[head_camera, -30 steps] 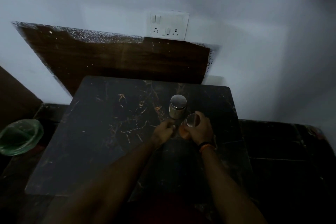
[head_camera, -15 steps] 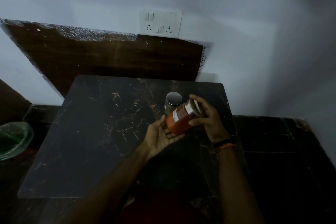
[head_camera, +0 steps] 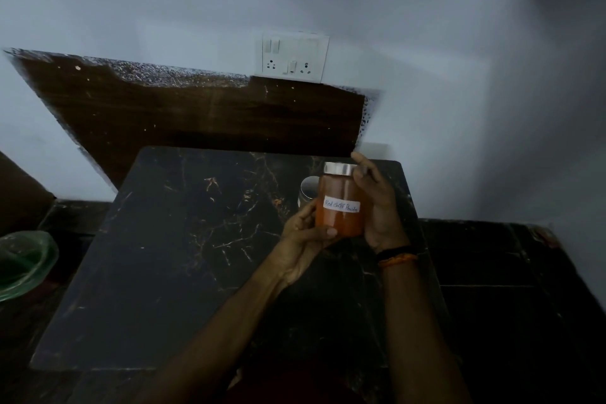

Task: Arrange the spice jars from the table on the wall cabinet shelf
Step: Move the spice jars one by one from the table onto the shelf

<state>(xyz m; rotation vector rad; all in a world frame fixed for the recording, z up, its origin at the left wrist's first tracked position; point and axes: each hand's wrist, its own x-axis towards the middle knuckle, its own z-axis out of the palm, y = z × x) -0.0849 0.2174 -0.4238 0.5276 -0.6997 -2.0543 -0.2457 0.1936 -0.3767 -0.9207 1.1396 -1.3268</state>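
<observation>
- Head view: the red chilli powder jar (head_camera: 340, 203) is held upright above the tabletop's (head_camera: 170, 256) far right corner.
- Right hand (head_camera: 377, 206) is clasped on its side and lid; left hand (head_camera: 305, 233) cups the base.
- Contents: orange-red powder, nearly full.
- A second jar (head_camera: 307, 193) stands just behind; contents cannot be determined.
- Wall cabinet shelf is not visible.

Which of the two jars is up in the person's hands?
The orange-filled jar labelled "Red chilli Powder", held upright by both the left hand and right hand. The other jar stands on the table behind.
</observation>
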